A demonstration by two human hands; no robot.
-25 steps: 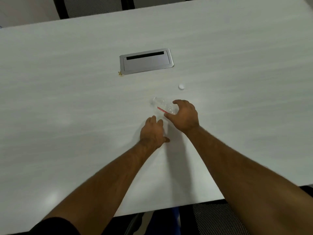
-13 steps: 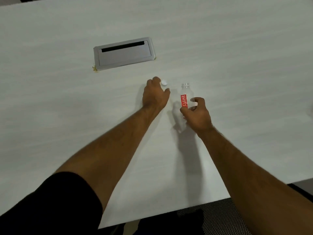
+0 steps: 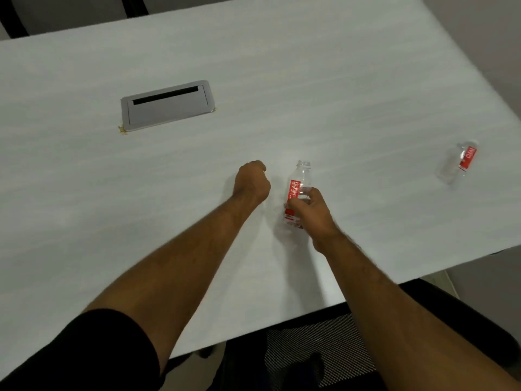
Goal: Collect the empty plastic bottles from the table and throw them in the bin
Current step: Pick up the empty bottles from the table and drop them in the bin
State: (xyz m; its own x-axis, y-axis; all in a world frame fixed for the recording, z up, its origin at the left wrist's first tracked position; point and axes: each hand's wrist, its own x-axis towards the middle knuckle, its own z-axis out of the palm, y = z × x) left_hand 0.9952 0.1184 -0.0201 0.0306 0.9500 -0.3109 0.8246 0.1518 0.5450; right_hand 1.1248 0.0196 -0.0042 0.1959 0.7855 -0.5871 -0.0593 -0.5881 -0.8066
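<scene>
A clear plastic bottle (image 3: 298,190) with a red "CLEAR" label stands upright and uncapped near the middle of the white table (image 3: 338,94). My right hand (image 3: 311,211) grips its lower half. My left hand (image 3: 252,183) is a closed fist just left of the bottle, resting on the table. The small white cap is out of sight, apparently inside that fist. A second clear bottle (image 3: 458,162) with the same red label lies on its side far to the right, close to the table's right edge, out of reach of both hands.
A grey metal cable hatch (image 3: 166,105) is set into the table at the upper left. A black mesh chair (image 3: 324,351) sits under the near edge. Dark chair backs (image 3: 135,5) line the far edge. The floor shows past the table's right edge.
My right hand lifted the lying bottle and stood it upright. My left hand reached the white cap and closed over it, then drew back into a fist. The second bottle came into view.
</scene>
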